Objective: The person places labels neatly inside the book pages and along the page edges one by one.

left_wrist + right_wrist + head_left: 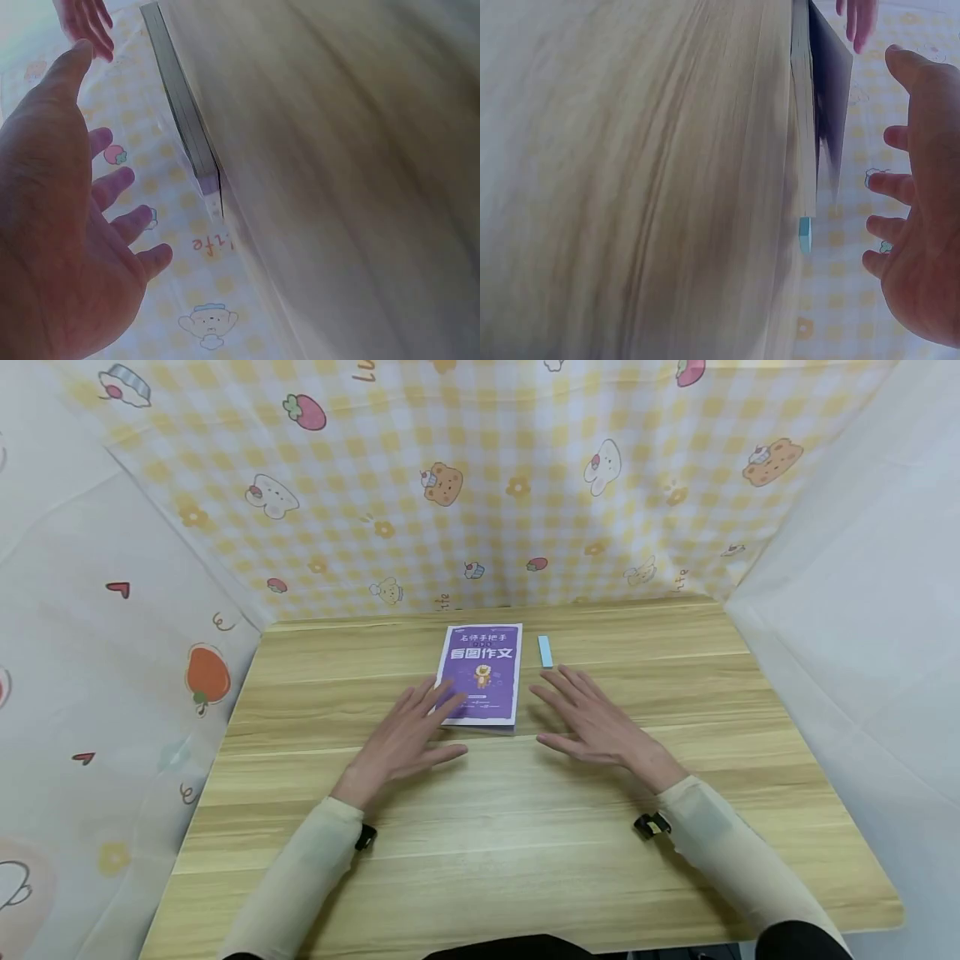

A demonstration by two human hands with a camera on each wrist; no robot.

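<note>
A purple book [487, 672] with white Chinese lettering and a small cartoon bear lies flat near the back of the table. My left hand [408, 735] hovers over its lower left corner with fingers spread, overlapping the cover in the head view. Off the book's right side, my right hand [588, 718] is held with fingers spread and nothing in them. Just beyond those fingertips lies a small light-blue strip [545, 652]. From the left wrist view, the book's page edge [180, 97] shows past the palm. The right wrist view catches the blue strip [805, 235] beyond the book.
The wooden table [480, 843] has a cloth with yellow checks and cartoons [517, 485] hanging behind its back edge. White cloth walls [90, 693] flank it on both sides. Each sleeve carries a small black wrist device [651, 825].
</note>
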